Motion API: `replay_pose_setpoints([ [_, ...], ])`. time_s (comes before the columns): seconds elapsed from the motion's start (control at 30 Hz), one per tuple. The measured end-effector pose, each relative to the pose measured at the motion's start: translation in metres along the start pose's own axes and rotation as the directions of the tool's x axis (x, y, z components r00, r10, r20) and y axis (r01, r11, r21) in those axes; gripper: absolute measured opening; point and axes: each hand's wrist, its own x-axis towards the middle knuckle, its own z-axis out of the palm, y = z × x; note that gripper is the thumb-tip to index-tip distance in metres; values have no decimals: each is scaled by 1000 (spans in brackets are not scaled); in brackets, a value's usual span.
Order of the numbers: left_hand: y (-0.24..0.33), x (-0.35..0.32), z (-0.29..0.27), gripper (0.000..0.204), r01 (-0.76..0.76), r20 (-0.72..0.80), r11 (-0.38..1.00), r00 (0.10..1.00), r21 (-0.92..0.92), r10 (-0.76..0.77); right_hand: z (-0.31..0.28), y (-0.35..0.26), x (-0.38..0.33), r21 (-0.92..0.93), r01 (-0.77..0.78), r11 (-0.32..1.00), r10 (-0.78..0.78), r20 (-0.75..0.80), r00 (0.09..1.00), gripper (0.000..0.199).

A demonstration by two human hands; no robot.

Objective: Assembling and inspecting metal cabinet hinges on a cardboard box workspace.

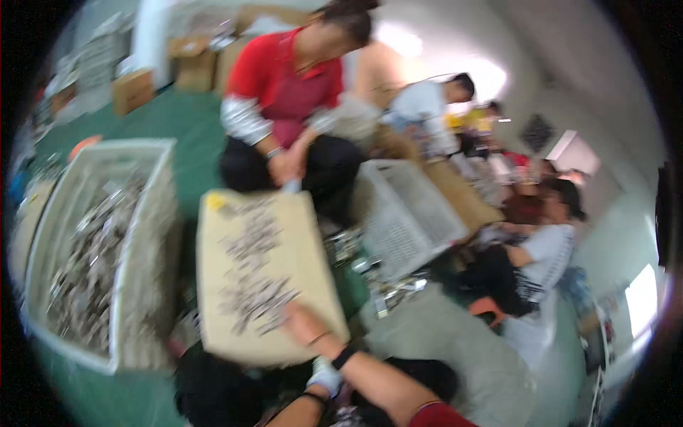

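Blur: whole view smeared by motion, fine detail lost throughout.
Right hand (307, 324): resting on the near right edge of a tan rectangular board (260, 274), fingers blurred together; spread or pressed, cannot tell. Black band at the wrist, red sleeve cuff cut off by the lower edge.
Left hand (326, 377): mostly hidden under the right forearm, something pale at it, fingers impossible to make out; whether anything is held, cannot tell.
Board: lying at centre, long side running near to far, small yellow patch at its far left corner.
Small metal pieces (252, 274): grey scatter across the middle of the board, single shapes unreadable; nearest ones just beside the right hand.
White plastic crate (146, 235): left of the board, just beside it, filled with a heap of similar grey pieces; near corner bent by the lens.
White slotted basket (409, 206): right of the board, tilted, inside hard to see.
Person in red top (284, 82): seated at the far end of the board, hands joined at its far edge, what they hold hidden.
Other people: far right, seated low, one in a white top (548, 249), partly cut off by the dark rim.
Brown cardboard boxes (131, 89): far left on the green floor (188, 121), plain, no markings legible.
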Motion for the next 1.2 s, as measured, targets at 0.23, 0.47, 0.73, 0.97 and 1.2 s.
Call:
replay_pose_setpoints([
  [0.23,-1,26,-25,36,202,3,959,979,-201,-206,-5,-25,13,206,-248,947,272,-100,957,26],
  [0.47,-21,47,-17,41,245,98,959,960,143,-261,6,-22,32,208,-240,948,258,-65,964,29],
  [0.73,-45,67,-10,45,285,163,868,912,407,-376,-31,13,7,692,-234,683,393,-79,916,25],
  [0.97,33,8,-24,44,94,-158,633,931,-768,-329,-103,15,-49,987,-131,97,442,75,894,29],
  [1.2,35,-2,-38,35,113,-276,989,952,-98,-136,-100,46,-91,957,172,-232,561,-13,828,26],
])
